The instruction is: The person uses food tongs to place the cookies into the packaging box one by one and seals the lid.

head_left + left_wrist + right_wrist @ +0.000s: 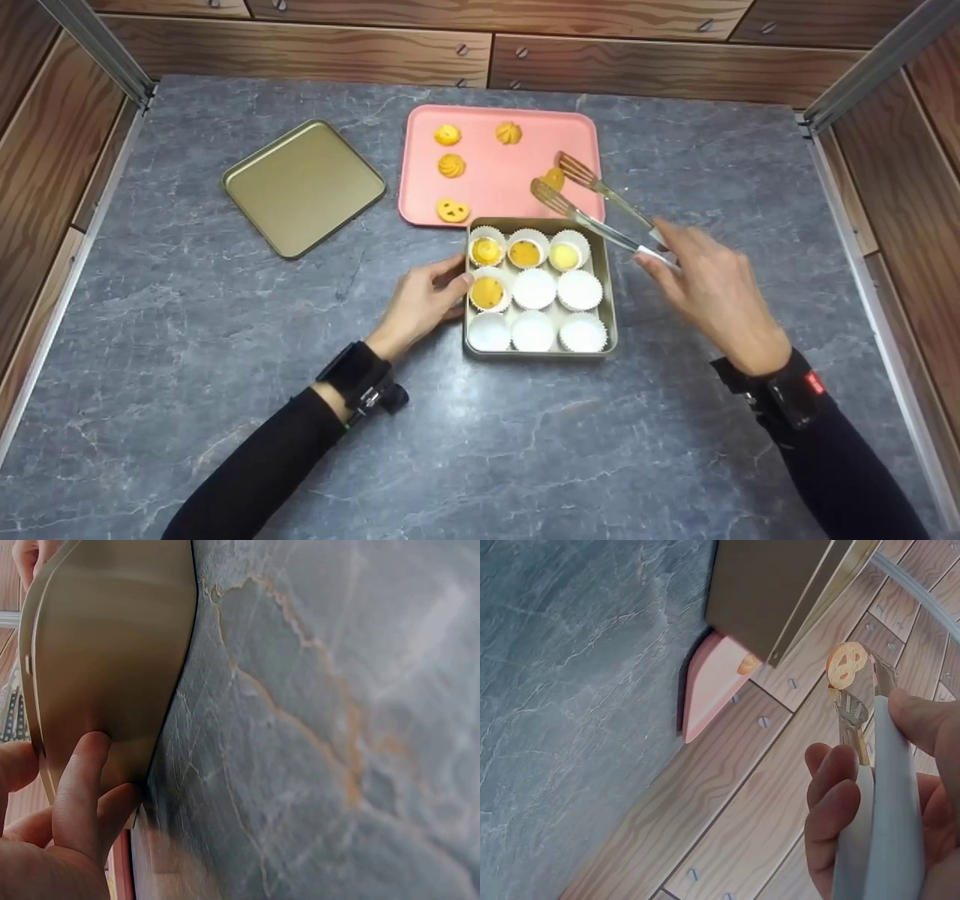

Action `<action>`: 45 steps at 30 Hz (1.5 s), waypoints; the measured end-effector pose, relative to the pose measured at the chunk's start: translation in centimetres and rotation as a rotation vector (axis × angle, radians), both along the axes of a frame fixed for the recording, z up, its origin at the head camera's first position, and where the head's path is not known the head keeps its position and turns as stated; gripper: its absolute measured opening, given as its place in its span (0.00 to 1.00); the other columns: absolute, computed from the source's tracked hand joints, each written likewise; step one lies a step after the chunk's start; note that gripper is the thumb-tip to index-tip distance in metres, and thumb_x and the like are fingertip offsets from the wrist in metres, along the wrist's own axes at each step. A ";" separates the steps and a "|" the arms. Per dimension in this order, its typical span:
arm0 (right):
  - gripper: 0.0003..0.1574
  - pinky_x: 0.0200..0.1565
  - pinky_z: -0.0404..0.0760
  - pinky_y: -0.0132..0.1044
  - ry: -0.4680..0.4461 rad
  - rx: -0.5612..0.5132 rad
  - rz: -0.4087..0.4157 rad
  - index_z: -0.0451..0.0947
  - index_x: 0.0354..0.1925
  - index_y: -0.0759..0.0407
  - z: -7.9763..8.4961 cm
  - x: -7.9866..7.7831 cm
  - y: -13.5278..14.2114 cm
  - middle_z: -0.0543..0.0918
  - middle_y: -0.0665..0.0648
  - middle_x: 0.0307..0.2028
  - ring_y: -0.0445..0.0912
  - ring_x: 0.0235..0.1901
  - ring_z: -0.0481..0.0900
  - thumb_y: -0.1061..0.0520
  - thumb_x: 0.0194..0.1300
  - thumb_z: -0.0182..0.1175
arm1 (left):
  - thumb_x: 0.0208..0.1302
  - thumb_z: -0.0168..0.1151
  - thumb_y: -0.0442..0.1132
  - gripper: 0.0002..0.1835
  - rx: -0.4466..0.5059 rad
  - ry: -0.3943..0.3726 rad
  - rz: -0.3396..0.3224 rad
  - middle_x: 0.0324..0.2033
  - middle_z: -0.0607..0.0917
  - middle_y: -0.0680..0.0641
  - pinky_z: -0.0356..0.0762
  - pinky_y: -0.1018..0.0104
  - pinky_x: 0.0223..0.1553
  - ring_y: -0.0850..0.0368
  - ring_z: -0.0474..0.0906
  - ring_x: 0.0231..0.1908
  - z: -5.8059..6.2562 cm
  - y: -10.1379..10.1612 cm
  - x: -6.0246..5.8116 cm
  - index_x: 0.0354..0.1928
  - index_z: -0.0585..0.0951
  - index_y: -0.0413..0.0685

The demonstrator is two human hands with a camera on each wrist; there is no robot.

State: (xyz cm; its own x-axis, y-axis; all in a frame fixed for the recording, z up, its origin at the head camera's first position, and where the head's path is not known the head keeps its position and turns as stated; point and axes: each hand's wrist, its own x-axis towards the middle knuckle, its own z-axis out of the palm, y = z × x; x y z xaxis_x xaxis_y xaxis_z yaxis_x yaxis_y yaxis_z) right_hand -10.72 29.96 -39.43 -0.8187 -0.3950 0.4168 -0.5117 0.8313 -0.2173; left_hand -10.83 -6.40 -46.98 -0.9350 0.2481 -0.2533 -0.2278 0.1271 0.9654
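My right hand (712,289) holds white-handled metal tongs (611,234). A pretzel-shaped cookie (847,666) sits between the tong tips, above the right part of the pink tray (499,187). My left hand (420,307) grips the left wall of a gold square tin (540,357), with its thumb at the rim and fingertips (91,746) against the outer side. White paper cups stand in rows inside the tin. Cookies fill the back row and the middle row's left cup (487,292); the other cups, such as the centre one (535,289), hold none.
On the pink tray lie several more cookies, including a swirl cookie (451,166) and a pretzel-shaped one (453,211) near the front edge. A gold lid (304,187) lies at the back left of the grey marbled table (450,450). Wood-patterned panels (300,52) border the table.
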 end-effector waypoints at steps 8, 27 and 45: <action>0.33 0.19 0.86 0.49 0.012 0.019 0.044 0.76 0.64 0.69 0.1 1.2 0.2 0.85 0.69 0.39 0.56 0.24 0.81 0.55 0.67 0.72 | 0.76 0.62 0.40 0.30 0.004 0.008 0.005 0.73 0.69 0.36 0.90 0.65 0.47 0.47 0.84 0.55 -0.2 0.1 0.0 0.75 0.68 0.41; 0.35 0.20 0.87 0.38 -0.092 0.067 0.159 0.77 0.65 0.64 -0.3 3.1 1.1 0.86 0.63 0.40 0.47 0.23 0.82 0.56 0.62 0.75 | 0.75 0.63 0.40 0.31 0.000 -0.026 0.011 0.75 0.66 0.35 0.90 0.65 0.48 0.48 0.86 0.53 -0.1 -0.2 -0.1 0.76 0.67 0.44; 0.33 0.20 0.81 0.34 -0.170 0.159 0.211 0.79 0.64 0.62 0.0 3.6 2.0 0.84 0.55 0.35 0.39 0.21 0.73 0.51 0.64 0.74 | 0.75 0.63 0.40 0.30 -0.014 -0.014 0.014 0.74 0.67 0.35 0.91 0.65 0.46 0.46 0.85 0.54 -0.1 0.0 0.0 0.75 0.68 0.44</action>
State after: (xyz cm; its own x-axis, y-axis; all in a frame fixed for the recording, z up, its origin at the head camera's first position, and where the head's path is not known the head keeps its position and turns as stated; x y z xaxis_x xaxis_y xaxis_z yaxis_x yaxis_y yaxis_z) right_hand -7.15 31.99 -39.41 -0.7641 -0.6131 0.2006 -0.6443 0.7407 -0.1907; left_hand -10.83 -6.38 -47.03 -0.9348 0.2309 -0.2699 -0.2432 0.1375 0.9602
